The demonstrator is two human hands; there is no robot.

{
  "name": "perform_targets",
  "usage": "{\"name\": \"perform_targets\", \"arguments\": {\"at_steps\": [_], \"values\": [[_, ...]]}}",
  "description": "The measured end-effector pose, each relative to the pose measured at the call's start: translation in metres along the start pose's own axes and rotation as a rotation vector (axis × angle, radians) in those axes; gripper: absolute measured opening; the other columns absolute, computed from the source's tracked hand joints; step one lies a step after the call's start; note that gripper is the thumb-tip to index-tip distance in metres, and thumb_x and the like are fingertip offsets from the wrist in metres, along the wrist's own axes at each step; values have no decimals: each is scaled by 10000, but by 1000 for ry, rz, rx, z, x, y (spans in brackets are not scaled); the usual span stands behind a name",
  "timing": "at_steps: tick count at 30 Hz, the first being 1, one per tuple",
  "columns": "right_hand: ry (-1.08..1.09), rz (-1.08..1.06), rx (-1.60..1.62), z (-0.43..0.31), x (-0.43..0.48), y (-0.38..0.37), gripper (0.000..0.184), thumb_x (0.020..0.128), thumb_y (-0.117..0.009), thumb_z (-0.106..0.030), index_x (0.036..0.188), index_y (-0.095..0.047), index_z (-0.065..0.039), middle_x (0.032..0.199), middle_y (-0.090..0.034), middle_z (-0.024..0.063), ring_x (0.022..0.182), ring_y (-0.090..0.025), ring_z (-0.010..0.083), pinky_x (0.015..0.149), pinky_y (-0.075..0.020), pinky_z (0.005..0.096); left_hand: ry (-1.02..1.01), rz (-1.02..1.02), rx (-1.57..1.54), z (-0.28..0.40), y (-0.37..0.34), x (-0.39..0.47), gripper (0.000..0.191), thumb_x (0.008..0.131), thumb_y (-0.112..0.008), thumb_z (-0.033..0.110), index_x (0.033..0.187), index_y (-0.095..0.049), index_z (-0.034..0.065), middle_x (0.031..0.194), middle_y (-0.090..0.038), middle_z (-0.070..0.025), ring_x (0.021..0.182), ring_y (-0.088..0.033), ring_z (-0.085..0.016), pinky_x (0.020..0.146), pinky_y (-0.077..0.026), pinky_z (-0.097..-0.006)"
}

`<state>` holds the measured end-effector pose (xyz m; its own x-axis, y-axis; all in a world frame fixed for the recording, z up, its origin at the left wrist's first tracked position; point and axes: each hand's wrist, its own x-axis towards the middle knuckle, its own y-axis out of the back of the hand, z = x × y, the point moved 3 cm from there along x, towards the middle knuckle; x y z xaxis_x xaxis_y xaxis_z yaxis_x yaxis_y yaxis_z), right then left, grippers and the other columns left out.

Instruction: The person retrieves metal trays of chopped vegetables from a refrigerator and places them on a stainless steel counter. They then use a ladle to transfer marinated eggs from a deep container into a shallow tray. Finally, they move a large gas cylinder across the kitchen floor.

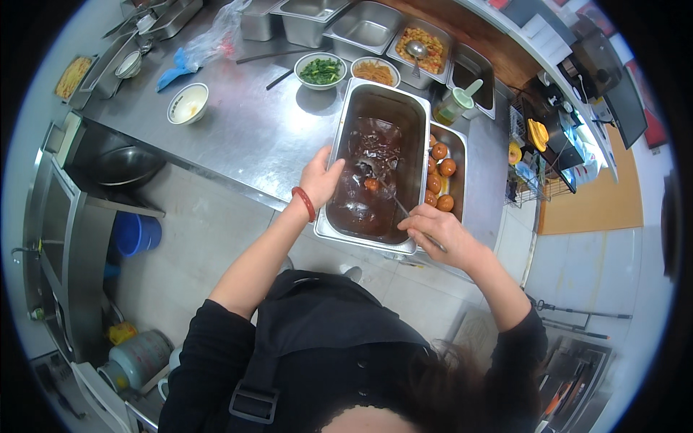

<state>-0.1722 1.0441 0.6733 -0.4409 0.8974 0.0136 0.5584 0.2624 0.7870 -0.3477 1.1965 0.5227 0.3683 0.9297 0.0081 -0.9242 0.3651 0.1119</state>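
Note:
A deep steel pan [337,227] of dark brown broth [357,203] stands at the counter's front edge. My left hand [320,176] grips its left rim, thumb on top. My right hand [441,233] holds the thin metal handle of a utensil [399,204] that reaches into the broth. Its far end is under the liquid, so I cannot tell its kind. One reddish-brown egg [371,184] shows at the surface beside it. To the right, partly behind this pan, a second steel pan [459,162] contains several brown eggs [447,167].
On the steel counter [243,130] are a white bowl [188,103], a bowl of chopped greens [321,71] and a bowl of orange shreds [373,72]. A pan of diced food [422,46] with a ladle and a green-lidded oil jar [456,103] stand behind.

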Motion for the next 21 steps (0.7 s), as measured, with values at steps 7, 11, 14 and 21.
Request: {"name": "perform_targets", "arguments": {"at_steps": [7,11,14,21], "values": [[-14,-12,191,-15,-18,-3,120,805,-534,0,910,-591,5,835,-552,125,773,-570,263,677,-469,323,87,-51,-49,11,1,-4,301,895,-483,89,1174,-439,-15,897,-608,-68,744,-567,-79,655,-467,-224],[-97,45,399,-7,-27,-5,126,851,-491,-21,907,-595,23,796,-576,120,748,-577,203,671,-470,295,50,-48,-80,10,1,-4,295,895,-483,88,1169,-441,-12,888,-609,-63,738,-572,-76,638,-469,-219],[-227,120,611,5,-36,-9,195,904,-442,-83,921,-594,39,783,-591,107,730,-586,163,678,-485,288,-20,-3,33,8,1,-2,295,895,-482,87,1170,-440,-13,890,-610,-65,750,-576,-78,644,-472,-222],[-415,320,946,33,-55,-17,346,930,-422,-259,905,-588,44,842,-617,146,735,-604,180,679,-493,303,51,11,-70,8,1,-3,358,843,-543,162,1160,-490,2,856,-631,-115,744,-595,-154,690,-470,-283]]}}
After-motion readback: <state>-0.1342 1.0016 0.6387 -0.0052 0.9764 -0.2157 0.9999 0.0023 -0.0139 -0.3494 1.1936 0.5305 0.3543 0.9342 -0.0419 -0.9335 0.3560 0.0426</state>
